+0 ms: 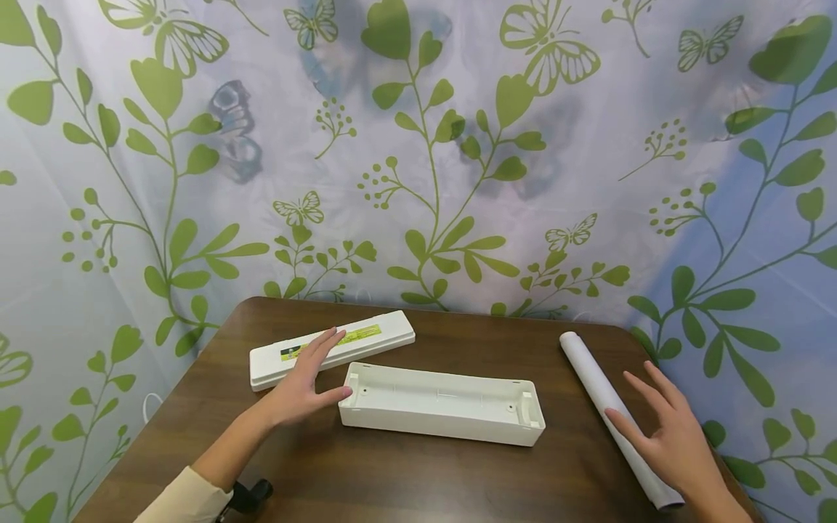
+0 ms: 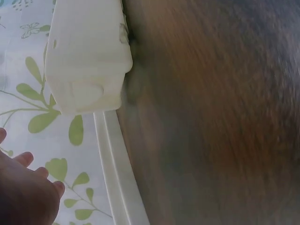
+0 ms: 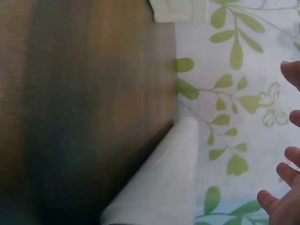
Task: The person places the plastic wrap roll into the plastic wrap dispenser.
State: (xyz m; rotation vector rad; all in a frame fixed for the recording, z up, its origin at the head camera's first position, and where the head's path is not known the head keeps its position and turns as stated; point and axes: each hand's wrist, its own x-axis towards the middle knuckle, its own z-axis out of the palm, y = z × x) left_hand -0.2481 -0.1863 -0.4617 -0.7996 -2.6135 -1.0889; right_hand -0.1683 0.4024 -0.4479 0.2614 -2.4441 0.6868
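An open-topped long white plastic box [image 1: 441, 428] sits on the table, its hollow inside facing up. Behind it and to the left lies a long white lid-like piece [image 1: 386, 333] with a yellow-green label [image 1: 362, 334]. My left hand [image 1: 302, 388], fingers spread, is between the two, thumb near the box's left end; whether it touches either piece I cannot tell. A white rolled sheet [image 1: 604, 396] lies slanted on the right. Beside the roll, my right hand [image 1: 676, 439] has its fingers apart and holds nothing. In the right wrist view its fingertips [image 3: 293, 157] show away from the roll.
The brown wooden table [image 1: 405, 487] has rounded far corners. A curtain [image 1: 458, 181] with green leaves and butterflies hangs behind it and along both sides. A black object [image 1: 251, 497] shows by the left wrist. A thin white loop [image 1: 152, 403] shows off the left edge.
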